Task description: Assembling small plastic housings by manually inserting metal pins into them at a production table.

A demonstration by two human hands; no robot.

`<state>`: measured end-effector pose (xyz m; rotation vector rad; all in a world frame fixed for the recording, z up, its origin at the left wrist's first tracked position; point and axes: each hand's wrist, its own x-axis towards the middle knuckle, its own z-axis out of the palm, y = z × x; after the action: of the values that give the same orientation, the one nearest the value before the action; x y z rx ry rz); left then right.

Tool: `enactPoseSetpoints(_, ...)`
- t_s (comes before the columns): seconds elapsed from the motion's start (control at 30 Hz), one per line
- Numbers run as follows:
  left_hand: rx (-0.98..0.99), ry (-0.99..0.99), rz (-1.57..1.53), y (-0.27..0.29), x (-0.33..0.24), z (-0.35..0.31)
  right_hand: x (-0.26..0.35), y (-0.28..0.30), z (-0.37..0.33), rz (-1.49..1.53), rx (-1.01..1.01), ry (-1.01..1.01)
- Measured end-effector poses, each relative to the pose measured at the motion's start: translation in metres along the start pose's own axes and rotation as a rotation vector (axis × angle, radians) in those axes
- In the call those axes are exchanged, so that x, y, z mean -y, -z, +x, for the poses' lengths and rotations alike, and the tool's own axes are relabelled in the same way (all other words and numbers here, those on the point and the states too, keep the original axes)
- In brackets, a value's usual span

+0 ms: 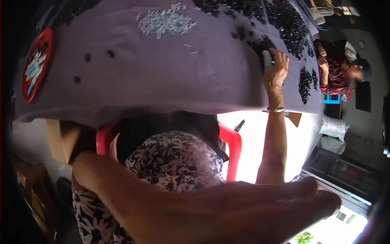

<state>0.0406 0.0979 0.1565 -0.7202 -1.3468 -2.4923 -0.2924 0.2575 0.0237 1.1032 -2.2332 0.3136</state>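
On the purple cloth at the right, my right hand (277,70) has its fingers curled down beside a small heap of black pieces (265,44). A white wrap or white piece (267,58) shows at its thumb side. Whatever lies between the fingertips is hidden. A silvery bangle (275,110) is on that wrist. Across the lower part of the view stretches my left forearm, very near the camera, with my left hand (300,199) at the lower right, off the table. It is blurred, and its finger pose is unclear.
White short sticks (166,22) lie piled at the far middle. More black pieces (288,28) spread along the right. A red tray (30,87) with light-coloured items stands at the left. Below are a red chair (231,150) and a cardboard box (61,140). Another person (337,73) sits at right.
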Motion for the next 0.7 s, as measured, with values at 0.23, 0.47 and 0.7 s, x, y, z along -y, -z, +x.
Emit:
enactPoseSetpoints(0.23, 0.148, 0.258, 0.757, 0.049, 0.025, -0.018, 0.05, 0.026, -0.019, 0.034, 0.063, -0.124)
enactPoseSetpoints(0.47, -0.391, 0.387, 0.949, 0.111, 0.066, -0.045, 0.049, -0.02, 0.007, -0.136, 0.277, -0.174)
enactPoseSetpoints(0.7, -0.472, 0.399, 0.987, 0.121, 0.073, -0.053, 0.088, 0.001, -0.001, 0.102, 0.32, -0.018)
